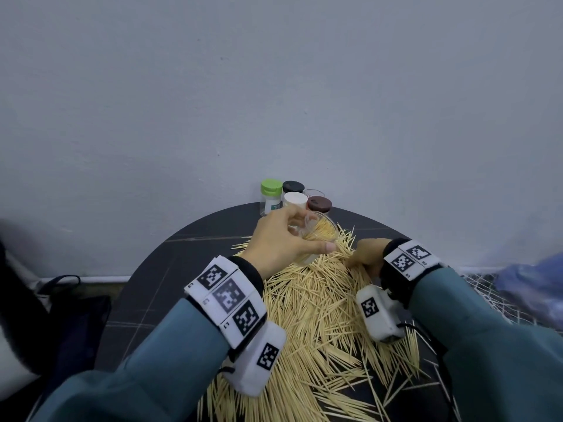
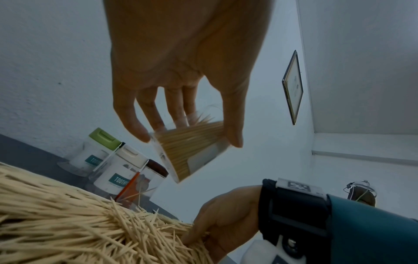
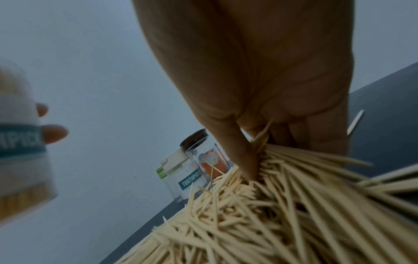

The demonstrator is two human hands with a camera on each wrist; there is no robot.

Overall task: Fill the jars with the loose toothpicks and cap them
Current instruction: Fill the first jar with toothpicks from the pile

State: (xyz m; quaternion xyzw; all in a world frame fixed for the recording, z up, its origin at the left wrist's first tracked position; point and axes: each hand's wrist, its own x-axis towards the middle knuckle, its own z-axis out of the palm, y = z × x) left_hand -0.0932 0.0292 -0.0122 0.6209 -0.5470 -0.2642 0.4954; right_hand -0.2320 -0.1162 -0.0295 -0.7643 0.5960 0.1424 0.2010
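A big pile of loose toothpicks [image 1: 316,315] covers the dark round table [image 1: 182,269]. My left hand [image 1: 313,236] grips a clear jar [image 1: 324,228], tilted above the far edge of the pile. The jar [image 2: 196,157] is partly filled with toothpicks and has no cap, with its mouth toward the right hand. My right hand [image 1: 353,261] reaches down into the pile just right of the jar. In the right wrist view its fingers [image 3: 248,160] and thumb curl around a bunch of toothpicks [image 3: 305,160].
At the table's far edge against the wall stand capped jars: green [image 1: 271,196], black [image 1: 293,187], white [image 1: 295,202] and brown [image 1: 319,205], with an uncapped clear jar [image 1: 313,193] behind. A dark bag [image 1: 76,315] sits on the floor at left, and mesh [image 1: 487,284] lies at right.
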